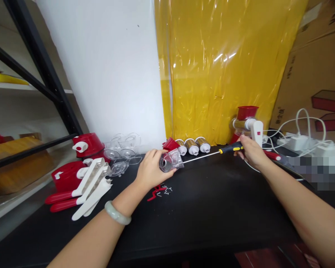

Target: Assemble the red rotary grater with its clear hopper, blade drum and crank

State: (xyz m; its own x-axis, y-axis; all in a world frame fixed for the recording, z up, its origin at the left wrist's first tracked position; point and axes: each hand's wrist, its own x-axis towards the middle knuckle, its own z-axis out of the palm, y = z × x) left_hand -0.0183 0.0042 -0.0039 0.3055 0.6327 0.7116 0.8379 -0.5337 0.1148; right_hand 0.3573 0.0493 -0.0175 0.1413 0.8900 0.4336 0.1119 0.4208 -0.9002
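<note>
My left hand point(152, 168) is wrapped round a clear plastic housing point(171, 161) lying on its side on the black table point(217, 208). My right hand point(251, 150) grips the black and yellow handle of a long screwdriver point(230, 149). Its thin shaft runs left into the open end of the clear housing. Several small screws point(165, 190) and a small red clip point(155, 192) lie on the table just below my left hand.
Red and white plastic parts point(80, 178) and clear covers point(123, 150) lie at the left. Three metal drum pieces point(192, 146) stand by the yellow plastic sheet point(223, 70). An assembled red, clear and white unit point(247, 123), white cables and chargers point(301, 141), cardboard boxes at right.
</note>
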